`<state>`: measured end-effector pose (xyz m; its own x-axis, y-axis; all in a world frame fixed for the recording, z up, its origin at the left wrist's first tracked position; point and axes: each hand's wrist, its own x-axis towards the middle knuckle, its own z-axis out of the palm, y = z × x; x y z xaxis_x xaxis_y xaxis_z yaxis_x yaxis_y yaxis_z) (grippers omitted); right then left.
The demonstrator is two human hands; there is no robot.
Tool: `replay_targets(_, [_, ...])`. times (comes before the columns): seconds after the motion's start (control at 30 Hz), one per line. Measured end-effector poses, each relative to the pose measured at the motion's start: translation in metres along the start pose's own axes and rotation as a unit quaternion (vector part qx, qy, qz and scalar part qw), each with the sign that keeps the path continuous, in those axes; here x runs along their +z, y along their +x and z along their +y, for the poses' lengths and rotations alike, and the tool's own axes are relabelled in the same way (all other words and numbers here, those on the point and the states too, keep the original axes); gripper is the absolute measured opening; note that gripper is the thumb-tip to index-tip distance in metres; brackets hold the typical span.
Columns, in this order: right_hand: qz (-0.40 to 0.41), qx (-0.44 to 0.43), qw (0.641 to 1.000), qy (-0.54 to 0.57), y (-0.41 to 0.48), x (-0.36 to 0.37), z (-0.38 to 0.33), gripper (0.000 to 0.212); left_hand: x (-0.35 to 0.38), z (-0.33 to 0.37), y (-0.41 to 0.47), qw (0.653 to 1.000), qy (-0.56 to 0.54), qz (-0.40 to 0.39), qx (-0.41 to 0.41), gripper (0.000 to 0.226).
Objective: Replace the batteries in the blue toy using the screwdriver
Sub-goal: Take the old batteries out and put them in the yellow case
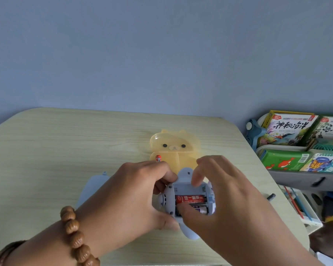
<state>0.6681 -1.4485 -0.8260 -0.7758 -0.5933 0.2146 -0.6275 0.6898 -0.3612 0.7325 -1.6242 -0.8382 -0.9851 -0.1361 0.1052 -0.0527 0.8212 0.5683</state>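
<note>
Nearby, left hand (135,191): gripped the blue toy (184,174) over the table (46,150).
Right hand (225,194): pinched the toy, thumb on silver battery (200,209).
Toy compartment: 2 batteries, red battery (190,199) above silver.
Bear case (181,150): open, 1 spare battery (158,158) inside.
Hidden: blue cover (92,187) partly behind left hand.

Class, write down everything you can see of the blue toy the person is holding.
The blue toy looks like pale blue moulded plastic, rounded, with a tab at its far end. It is held back-up over the wooden table, its battery compartment uncovered: a red battery sits inside, a silver battery beside it, nearer the person. The left hand grips its left side; the right hand pinches across the compartment, thumb on the silver battery.
</note>
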Motion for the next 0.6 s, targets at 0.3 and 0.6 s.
replay_targets(0.3, [-0.038, -0.127, 0.991, 0.005, 0.017, -0.004, 0.014, 0.009, -0.002, -0.006, 0.004, 0.998, -0.051, -0.02, 0.008, 0.067])
replay_targets(0.6, [0.039, 0.008, 0.951, 0.305, 0.02, -0.01, 0.025, 0.023, -0.005, -0.007, 0.003, 0.999, -0.033, -0.029, 0.006, 0.064])
